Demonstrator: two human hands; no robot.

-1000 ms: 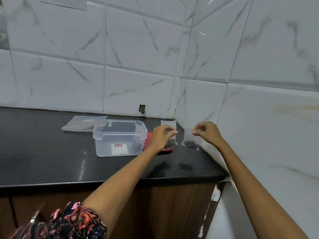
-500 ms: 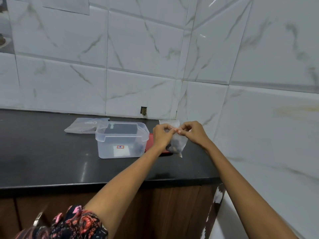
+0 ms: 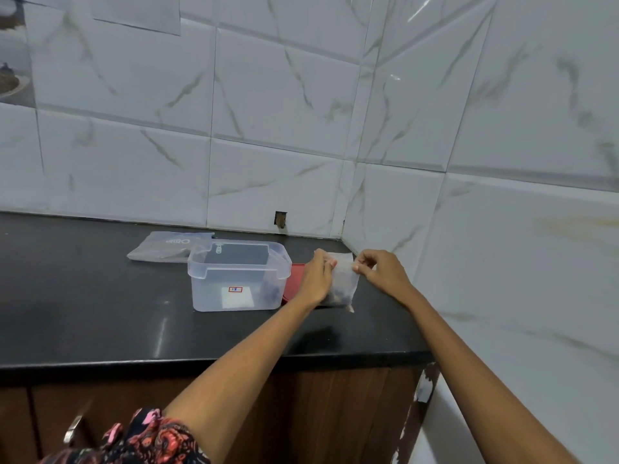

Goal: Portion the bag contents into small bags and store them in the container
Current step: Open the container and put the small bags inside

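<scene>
Small clear bag (image 3: 341, 283) with dark contents hangs above the black countertop (image 3: 100, 313), pinched at its top edge between my left hand (image 3: 316, 279) and right hand (image 3: 380, 274), just beside the open plastic container (image 3: 237, 279).

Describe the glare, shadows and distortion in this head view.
Head view: glare streaks on the glossy wall tiles and the black countertop; soft arm shadow under the small bag; wide-angle bending curves the tile lines; the container is sharp.
</scene>
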